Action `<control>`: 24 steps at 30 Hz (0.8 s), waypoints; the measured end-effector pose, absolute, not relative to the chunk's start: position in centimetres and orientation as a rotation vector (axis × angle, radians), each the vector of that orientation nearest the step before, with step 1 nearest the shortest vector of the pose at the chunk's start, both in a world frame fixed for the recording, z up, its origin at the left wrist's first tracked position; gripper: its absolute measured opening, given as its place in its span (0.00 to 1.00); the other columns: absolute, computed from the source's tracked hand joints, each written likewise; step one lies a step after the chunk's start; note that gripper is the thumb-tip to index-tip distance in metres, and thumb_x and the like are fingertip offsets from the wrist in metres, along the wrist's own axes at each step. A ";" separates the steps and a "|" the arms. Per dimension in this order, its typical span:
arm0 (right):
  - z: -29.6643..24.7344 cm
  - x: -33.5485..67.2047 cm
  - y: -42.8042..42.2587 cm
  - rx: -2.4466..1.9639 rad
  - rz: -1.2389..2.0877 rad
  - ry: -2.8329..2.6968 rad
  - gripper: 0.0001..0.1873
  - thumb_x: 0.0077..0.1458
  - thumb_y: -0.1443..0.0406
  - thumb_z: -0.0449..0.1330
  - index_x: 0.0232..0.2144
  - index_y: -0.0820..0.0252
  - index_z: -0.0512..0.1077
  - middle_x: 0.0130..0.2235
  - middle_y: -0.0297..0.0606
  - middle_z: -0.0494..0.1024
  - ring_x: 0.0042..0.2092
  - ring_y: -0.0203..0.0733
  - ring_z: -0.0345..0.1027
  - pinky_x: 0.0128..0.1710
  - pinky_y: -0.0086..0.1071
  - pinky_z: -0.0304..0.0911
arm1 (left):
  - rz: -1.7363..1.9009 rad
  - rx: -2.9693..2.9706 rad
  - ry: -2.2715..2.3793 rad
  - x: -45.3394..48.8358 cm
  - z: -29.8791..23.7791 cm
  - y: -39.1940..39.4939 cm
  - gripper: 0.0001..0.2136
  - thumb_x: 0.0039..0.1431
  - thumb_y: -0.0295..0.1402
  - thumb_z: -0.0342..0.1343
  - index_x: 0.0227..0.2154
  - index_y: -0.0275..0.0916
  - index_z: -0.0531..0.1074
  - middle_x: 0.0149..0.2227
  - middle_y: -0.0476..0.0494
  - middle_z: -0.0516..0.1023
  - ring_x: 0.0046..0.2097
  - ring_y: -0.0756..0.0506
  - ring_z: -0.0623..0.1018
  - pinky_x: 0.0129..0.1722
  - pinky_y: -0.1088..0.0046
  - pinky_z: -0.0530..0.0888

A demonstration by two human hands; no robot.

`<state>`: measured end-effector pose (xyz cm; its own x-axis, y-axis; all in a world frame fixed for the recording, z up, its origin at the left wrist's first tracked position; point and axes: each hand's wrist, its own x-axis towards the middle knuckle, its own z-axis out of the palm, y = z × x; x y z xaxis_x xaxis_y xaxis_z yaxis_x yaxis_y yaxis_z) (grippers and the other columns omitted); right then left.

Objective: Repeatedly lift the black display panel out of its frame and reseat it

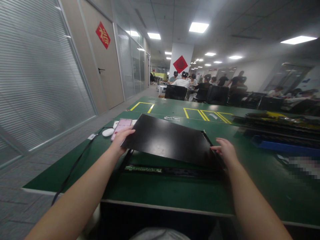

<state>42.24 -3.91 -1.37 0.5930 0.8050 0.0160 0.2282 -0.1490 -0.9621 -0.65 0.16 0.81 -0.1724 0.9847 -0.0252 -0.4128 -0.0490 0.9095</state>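
Note:
A flat black panel (167, 138) is tilted up off the green table (155, 190), its near edge raised. My left hand (120, 140) grips the panel's left edge, fingers curled over the top. On the right edge my right hand (226, 150) holds the panel's near corner with bent fingers. Under the lifted panel lies a black frame with a green circuit strip (143, 169) along its front.
A pink phone (121, 126) and a white mouse (108, 132) lie left of the panel, with a black cable (75, 163) running off the table's edge. Stacked black trays on a blue base (280, 133) stand at right. Several people sit at desks far behind.

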 end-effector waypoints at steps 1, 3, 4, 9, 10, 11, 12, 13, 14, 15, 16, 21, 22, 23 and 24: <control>-1.4 42.3 -3.9 -1.684 0.635 -0.861 0.27 0.45 0.57 0.56 0.47 0.63 0.71 0.23 0.40 0.77 0.20 0.38 0.64 0.21 0.29 0.53 | 1.510 0.810 1.004 -0.6 0.7 0.2 0.14 0.36 0.22 0.64 0.32 0.33 0.80 0.28 0.45 0.83 0.28 0.46 0.81 0.28 0.74 0.77; -1.4 42.4 -3.9 -1.683 0.633 -0.859 0.27 0.45 0.57 0.56 0.47 0.63 0.71 0.22 0.40 0.77 0.21 0.39 0.65 0.22 0.29 0.54 | 1.489 0.836 0.998 -0.6 0.5 0.2 0.14 0.37 0.23 0.64 0.32 0.34 0.80 0.27 0.45 0.83 0.28 0.45 0.81 0.28 0.74 0.77; -1.4 42.5 -3.9 -1.687 0.628 -0.861 0.27 0.45 0.57 0.56 0.47 0.63 0.71 0.22 0.40 0.77 0.21 0.39 0.65 0.22 0.29 0.54 | 1.471 0.854 0.988 -0.6 0.4 0.3 0.14 0.38 0.23 0.64 0.33 0.34 0.80 0.28 0.45 0.83 0.28 0.45 0.81 0.28 0.74 0.77; -1.7 42.8 -3.9 -1.723 0.584 -0.886 0.25 0.46 0.56 0.57 0.45 0.62 0.71 0.23 0.41 0.77 0.25 0.42 0.69 0.24 0.30 0.57 | 1.396 0.862 0.980 -0.4 0.3 0.1 0.15 0.40 0.23 0.64 0.36 0.35 0.80 0.28 0.44 0.83 0.28 0.45 0.81 0.28 0.74 0.77; -1.8 42.9 -3.8 -1.725 0.579 -0.886 0.24 0.46 0.56 0.57 0.45 0.62 0.71 0.22 0.41 0.77 0.25 0.42 0.69 0.24 0.30 0.57 | 1.392 0.859 0.988 -0.3 0.3 0.1 0.16 0.40 0.23 0.63 0.36 0.35 0.80 0.28 0.44 0.83 0.28 0.45 0.81 0.28 0.74 0.77; -1.9 43.0 -3.7 -1.727 0.576 -0.884 0.24 0.46 0.57 0.57 0.44 0.62 0.72 0.22 0.41 0.77 0.26 0.43 0.70 0.24 0.30 0.58 | 1.389 0.857 0.995 -0.3 0.3 0.1 0.15 0.40 0.23 0.63 0.36 0.35 0.80 0.28 0.44 0.83 0.27 0.45 0.81 0.27 0.74 0.76; -2.0 43.1 -3.6 -1.730 0.575 -0.884 0.23 0.45 0.57 0.57 0.43 0.62 0.72 0.22 0.41 0.77 0.26 0.43 0.70 0.25 0.30 0.58 | 1.386 0.859 0.999 -0.3 0.3 0.1 0.15 0.40 0.23 0.63 0.36 0.35 0.80 0.28 0.44 0.83 0.27 0.45 0.81 0.27 0.74 0.76; -2.1 43.2 -3.5 -1.735 0.573 -0.887 0.22 0.46 0.57 0.57 0.43 0.62 0.72 0.23 0.41 0.78 0.26 0.43 0.71 0.25 0.30 0.58 | 1.383 0.862 1.002 -0.3 0.3 0.1 0.15 0.40 0.23 0.63 0.36 0.35 0.80 0.27 0.44 0.83 0.27 0.45 0.81 0.27 0.75 0.76; -2.3 43.3 -3.4 -1.743 0.569 -0.893 0.21 0.46 0.57 0.57 0.42 0.62 0.72 0.23 0.41 0.78 0.27 0.43 0.71 0.26 0.31 0.59 | 1.382 0.866 1.003 -0.3 0.2 0.1 0.15 0.41 0.24 0.63 0.36 0.35 0.80 0.28 0.44 0.83 0.27 0.45 0.81 0.27 0.75 0.76; -2.4 43.4 -3.3 -1.753 0.563 -0.901 0.20 0.46 0.57 0.57 0.41 0.61 0.72 0.23 0.42 0.78 0.28 0.44 0.72 0.26 0.31 0.60 | 1.382 0.870 1.003 -0.3 0.1 0.2 0.15 0.41 0.24 0.63 0.36 0.35 0.80 0.28 0.44 0.83 0.27 0.45 0.81 0.27 0.75 0.77; -2.6 43.6 -3.3 -1.762 0.558 -0.911 0.19 0.46 0.57 0.58 0.40 0.61 0.72 0.24 0.42 0.78 0.29 0.44 0.73 0.27 0.31 0.61 | 1.381 0.877 1.004 -0.4 0.0 0.3 0.15 0.41 0.24 0.63 0.36 0.35 0.81 0.28 0.44 0.83 0.28 0.45 0.81 0.28 0.75 0.77; -3.4 44.5 -2.9 -1.809 0.509 -0.956 0.18 0.46 0.57 0.58 0.39 0.60 0.73 0.26 0.43 0.80 0.33 0.47 0.75 0.31 0.32 0.64 | 1.378 0.903 1.028 -0.5 -0.7 0.7 0.14 0.41 0.24 0.64 0.36 0.36 0.81 0.28 0.44 0.84 0.28 0.44 0.81 0.28 0.73 0.77; -3.6 44.7 -2.8 -1.828 0.492 -0.969 0.19 0.46 0.57 0.58 0.39 0.60 0.74 0.27 0.43 0.80 0.34 0.47 0.75 0.31 0.33 0.64 | 1.378 0.902 1.030 -0.5 -0.8 0.7 0.14 0.41 0.25 0.64 0.35 0.36 0.81 0.28 0.44 0.84 0.28 0.44 0.81 0.28 0.73 0.77; -3.7 44.8 -2.8 -1.851 0.472 -0.986 0.20 0.46 0.56 0.58 0.40 0.60 0.74 0.27 0.43 0.80 0.34 0.47 0.75 0.31 0.33 0.64 | 1.377 0.900 1.029 -0.5 -0.8 0.7 0.14 0.41 0.25 0.64 0.35 0.36 0.81 0.28 0.44 0.84 0.28 0.44 0.81 0.28 0.73 0.77; -3.8 45.0 -2.7 -1.873 0.453 -1.006 0.20 0.47 0.56 0.57 0.40 0.60 0.74 0.28 0.43 0.80 0.34 0.47 0.75 0.32 0.33 0.64 | 1.373 0.899 1.027 -0.5 -0.8 0.7 0.14 0.41 0.25 0.64 0.36 0.36 0.81 0.28 0.43 0.84 0.28 0.44 0.81 0.27 0.73 0.77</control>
<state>44.98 -2.75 -3.79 0.5963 0.7966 0.0995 0.4531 -0.2317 -0.8608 -0.47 0.70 -0.85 -0.0645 0.9968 -0.0481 -0.3280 0.0243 0.9443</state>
